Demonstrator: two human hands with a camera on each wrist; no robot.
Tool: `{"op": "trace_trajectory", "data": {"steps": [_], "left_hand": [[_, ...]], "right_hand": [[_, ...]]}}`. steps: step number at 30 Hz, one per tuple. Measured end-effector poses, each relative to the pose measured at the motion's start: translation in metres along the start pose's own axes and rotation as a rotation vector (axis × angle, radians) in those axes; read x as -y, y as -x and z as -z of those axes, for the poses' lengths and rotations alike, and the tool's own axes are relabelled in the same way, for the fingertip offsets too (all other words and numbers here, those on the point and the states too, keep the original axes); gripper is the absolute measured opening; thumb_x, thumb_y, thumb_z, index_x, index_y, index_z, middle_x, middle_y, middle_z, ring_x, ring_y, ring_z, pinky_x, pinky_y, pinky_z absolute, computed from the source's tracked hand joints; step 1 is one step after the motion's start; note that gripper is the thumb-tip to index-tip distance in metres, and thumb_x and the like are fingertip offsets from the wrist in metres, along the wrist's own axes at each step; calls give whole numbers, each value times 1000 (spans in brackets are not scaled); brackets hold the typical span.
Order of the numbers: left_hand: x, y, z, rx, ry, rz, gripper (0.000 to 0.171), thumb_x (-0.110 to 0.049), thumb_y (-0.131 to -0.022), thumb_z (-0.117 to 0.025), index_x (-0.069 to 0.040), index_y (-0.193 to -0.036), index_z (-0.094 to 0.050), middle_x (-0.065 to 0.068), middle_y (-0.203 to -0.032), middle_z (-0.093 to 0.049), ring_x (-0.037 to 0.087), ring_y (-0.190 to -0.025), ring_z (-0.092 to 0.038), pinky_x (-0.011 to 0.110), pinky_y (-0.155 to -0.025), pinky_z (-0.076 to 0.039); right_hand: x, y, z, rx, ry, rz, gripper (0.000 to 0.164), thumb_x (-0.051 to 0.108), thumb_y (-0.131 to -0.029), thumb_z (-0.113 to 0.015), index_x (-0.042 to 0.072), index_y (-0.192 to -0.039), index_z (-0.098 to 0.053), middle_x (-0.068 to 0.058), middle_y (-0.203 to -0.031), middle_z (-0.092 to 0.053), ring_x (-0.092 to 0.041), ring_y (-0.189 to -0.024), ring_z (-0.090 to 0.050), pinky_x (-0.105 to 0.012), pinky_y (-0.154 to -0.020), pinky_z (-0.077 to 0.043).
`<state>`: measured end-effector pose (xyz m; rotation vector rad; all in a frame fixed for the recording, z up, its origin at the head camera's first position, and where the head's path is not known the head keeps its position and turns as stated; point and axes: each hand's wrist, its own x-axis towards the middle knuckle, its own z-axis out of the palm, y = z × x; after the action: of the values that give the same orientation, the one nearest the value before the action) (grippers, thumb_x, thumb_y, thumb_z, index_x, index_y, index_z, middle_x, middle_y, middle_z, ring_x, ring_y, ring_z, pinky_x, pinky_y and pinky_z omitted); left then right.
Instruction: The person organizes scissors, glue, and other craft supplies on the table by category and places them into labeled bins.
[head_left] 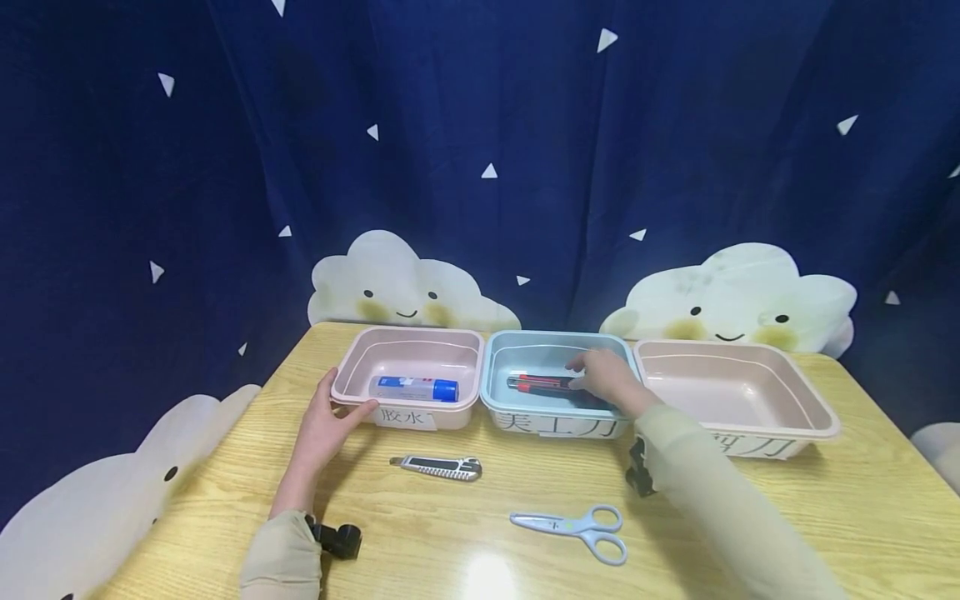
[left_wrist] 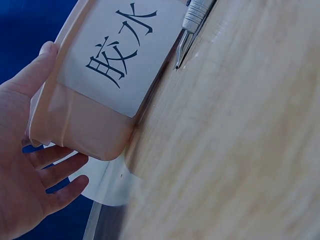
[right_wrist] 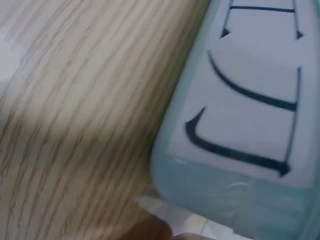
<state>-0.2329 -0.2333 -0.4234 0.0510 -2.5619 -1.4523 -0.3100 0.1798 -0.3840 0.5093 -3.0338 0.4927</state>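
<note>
My left hand (head_left: 322, 429) spans the left front corner of a pink bin (head_left: 467, 417), thumb along the front rim. In the left wrist view its other fingers (left_wrist: 70, 165) spread beside the bin's end. A clear glue tube (head_left: 412, 388) with a blue cap lies inside. My right hand (head_left: 609, 377) reaches into the light blue bin (head_left: 498, 403), fingertips apart at a red and black utility knife (head_left: 536, 382); the hand covers the knife's right end. The right wrist view shows the blue bin's labelled front (right_wrist: 240, 140) close up, with a blurred bit of hand below.
A silver and black utility knife (head_left: 438, 467) and light blue scissors (head_left: 573, 527) lie on the wooden table (head_left: 420, 542) before the bins. Another pink bin (head_left: 723, 387) stands at the right. Paper labels face forward on all three. A dark blue curtain (head_left: 450, 125) hangs behind.
</note>
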Motion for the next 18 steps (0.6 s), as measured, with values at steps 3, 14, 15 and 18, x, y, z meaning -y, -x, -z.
{"op": "trace_trajectory", "data": {"steps": [3,14,15,18], "left_hand": [[0,0,0,-1,2,3,94,-40,-77,-71,-11,-145,-14,18,-137,-36,34,-117,-43,46,-99,-40],[3,0,0,-8,-13,-6,92,-40,-77,-71,-11,-145,-16,18,-136,-38,34,-115,-45,46,-98,-40],[3,0,0,-8,-11,-8,92,-40,-77,-71,-11,-145,-16,18,-136,-37,34,-115,-45,46,-98,-40],[3,-1,0,-8,-10,-13,92,-40,-77,-70,-11,-145,-15,19,-136,-37,33,-115,-45,45,-98,-41]], "right_hand": [[8,2,4,-75,-44,33,26,15,-79,-68,3,-102,-68,-13,-96,-68,-27,-88,-63,-42,-80,-51],[71,32,13,-247,-231,216,17,17,-80,-68,7,-93,-70,-5,-88,-69,-15,-74,-62,-30,-67,-52],[78,35,12,-252,-242,239,16,17,-79,-69,8,-92,-70,-4,-87,-69,-15,-74,-62,-28,-66,-52],[94,42,8,-254,-268,311,15,16,-78,-70,8,-91,-70,-2,-86,-68,-14,-73,-62,-27,-66,-52]]}}
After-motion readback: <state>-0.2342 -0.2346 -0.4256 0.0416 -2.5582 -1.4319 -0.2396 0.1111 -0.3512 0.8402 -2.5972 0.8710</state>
